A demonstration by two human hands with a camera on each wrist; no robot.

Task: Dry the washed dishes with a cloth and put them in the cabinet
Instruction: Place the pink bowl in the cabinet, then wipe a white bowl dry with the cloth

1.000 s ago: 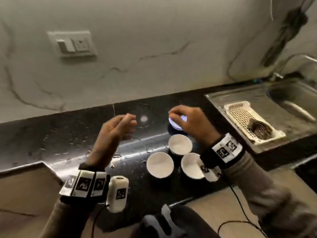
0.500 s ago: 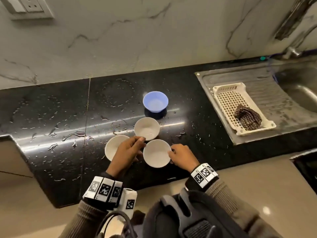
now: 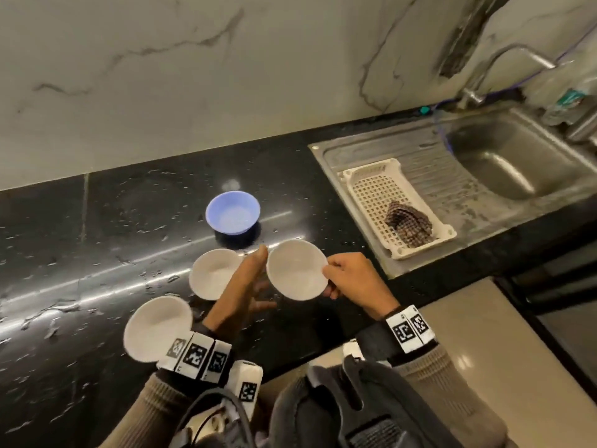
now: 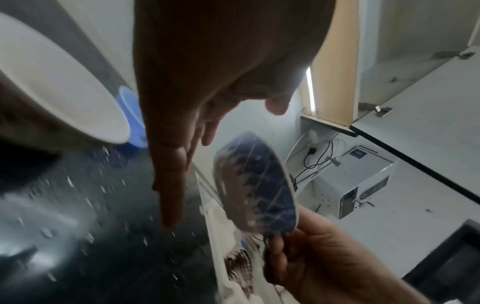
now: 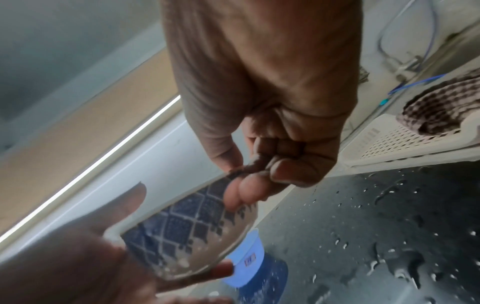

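Lifted off the worktop (image 3: 97, 221) since half a second ago, the patterned bowl (image 3: 296, 270) hangs pinched by right hand (image 3: 355, 279) fingers; left hand (image 3: 240, 292) open beside it. Next: fetch cloth (image 3: 408, 223) from basket (image 3: 371, 189).

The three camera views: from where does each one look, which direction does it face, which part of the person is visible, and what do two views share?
Head: above, looking down at the black counter, sink and four bowls; both forearms and hands show.
Left wrist: along the left hand, its fingers straight, toward the lifted bowl.
Right wrist: along the right hand, which pinches that bowl's rim.
Shared: all three show the lifted bowl, blue bowl and checked cloth in the white basket.
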